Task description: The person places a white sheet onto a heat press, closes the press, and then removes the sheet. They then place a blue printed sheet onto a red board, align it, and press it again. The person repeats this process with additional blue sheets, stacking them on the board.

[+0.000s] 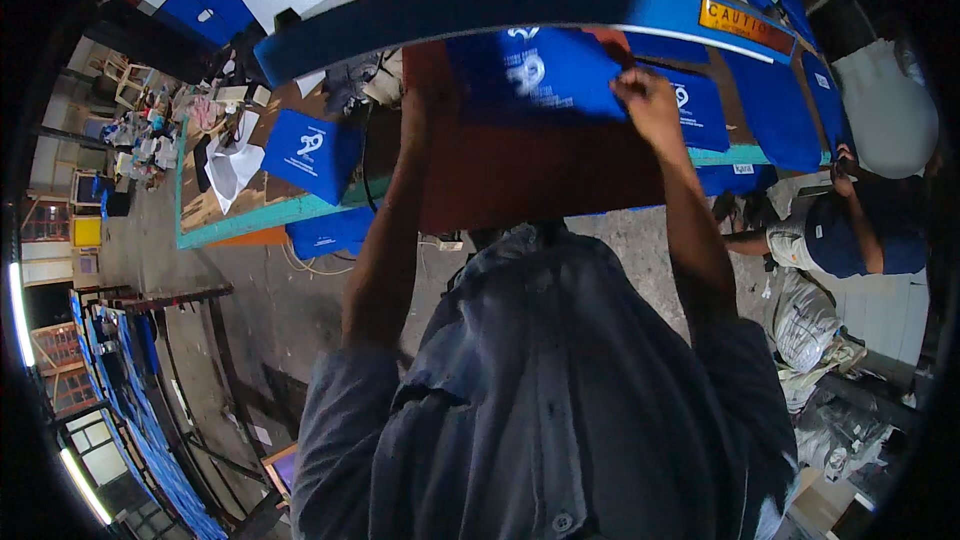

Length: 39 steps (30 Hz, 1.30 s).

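A blue cloth piece with a white print [560, 80] lies on the reddish-brown platen [540, 175] of a press. Above it arches the blue upper plate of the press [560, 2], which carries a caution label. My right hand [650, 98] is at the cloth's right edge, its fingers bent and pinching there. My left hand [415, 90] reaches to the left side of the platen, under the upper plate. Shadow hides its fingers, so what it touches does not show.
Another printed blue piece [312, 155] lies left on the teal-edged table [225, 225]. More blue pieces [690, 108] lie to the right. A co-worker [860, 225] stands at the far right. Plastic-wrapped bundles [808, 320] stand on the floor behind them.
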Tool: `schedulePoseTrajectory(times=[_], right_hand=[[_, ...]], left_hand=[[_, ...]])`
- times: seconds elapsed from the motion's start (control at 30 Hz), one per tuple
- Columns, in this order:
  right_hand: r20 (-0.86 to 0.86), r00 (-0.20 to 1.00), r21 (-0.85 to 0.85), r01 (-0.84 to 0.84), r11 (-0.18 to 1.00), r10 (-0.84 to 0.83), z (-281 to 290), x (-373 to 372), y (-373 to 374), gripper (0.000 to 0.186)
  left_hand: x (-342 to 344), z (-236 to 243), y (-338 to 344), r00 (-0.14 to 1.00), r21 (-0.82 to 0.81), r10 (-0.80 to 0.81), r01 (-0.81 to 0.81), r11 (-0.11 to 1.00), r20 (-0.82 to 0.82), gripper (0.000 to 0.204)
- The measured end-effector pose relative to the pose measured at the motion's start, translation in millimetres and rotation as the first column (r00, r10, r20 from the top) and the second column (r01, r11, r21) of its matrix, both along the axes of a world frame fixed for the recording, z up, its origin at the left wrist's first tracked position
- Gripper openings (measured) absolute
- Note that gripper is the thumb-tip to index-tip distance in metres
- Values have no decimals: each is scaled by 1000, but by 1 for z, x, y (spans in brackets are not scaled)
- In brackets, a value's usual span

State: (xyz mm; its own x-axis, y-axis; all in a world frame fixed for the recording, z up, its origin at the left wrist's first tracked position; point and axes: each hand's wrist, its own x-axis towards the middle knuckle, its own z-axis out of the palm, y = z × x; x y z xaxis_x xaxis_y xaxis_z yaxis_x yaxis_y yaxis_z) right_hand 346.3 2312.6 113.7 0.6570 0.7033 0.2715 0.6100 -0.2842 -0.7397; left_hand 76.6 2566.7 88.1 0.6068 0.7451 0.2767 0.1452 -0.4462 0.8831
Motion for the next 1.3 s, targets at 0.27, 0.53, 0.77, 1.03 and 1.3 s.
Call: schedulePoseTrajectory(times=[0.27, 0.53, 0.77, 1.03, 1.3], right_hand=[[-87, 992, -232, 70, 970, -93, 0, -48, -48, 32], [-606, 775, -9, 220, 975, -180, 34, 10, 52, 33], [-583, 806, 432, 199, 880, 105, 14, 10, 44, 19], [-171, 984, 198, 91, 976, -58, -17, 42, 40, 20], [-763, 646, 320, 411, 853, -25, 28, 22, 63, 14]], left_hand=[[-51, 31, -51, 863, 28, -70, 97, 995, -500, 33], [-41, 41, -40, 934, 283, 165, -74, 956, -317, 34], [15, 32, -4, 998, -308, -60, 46, 950, -35, 32], [65, 10, 21, 945, 230, 85, -11, 973, -316, 34], [86, 27, 26, 935, 116, -90, 137, 984, -344, 62]])
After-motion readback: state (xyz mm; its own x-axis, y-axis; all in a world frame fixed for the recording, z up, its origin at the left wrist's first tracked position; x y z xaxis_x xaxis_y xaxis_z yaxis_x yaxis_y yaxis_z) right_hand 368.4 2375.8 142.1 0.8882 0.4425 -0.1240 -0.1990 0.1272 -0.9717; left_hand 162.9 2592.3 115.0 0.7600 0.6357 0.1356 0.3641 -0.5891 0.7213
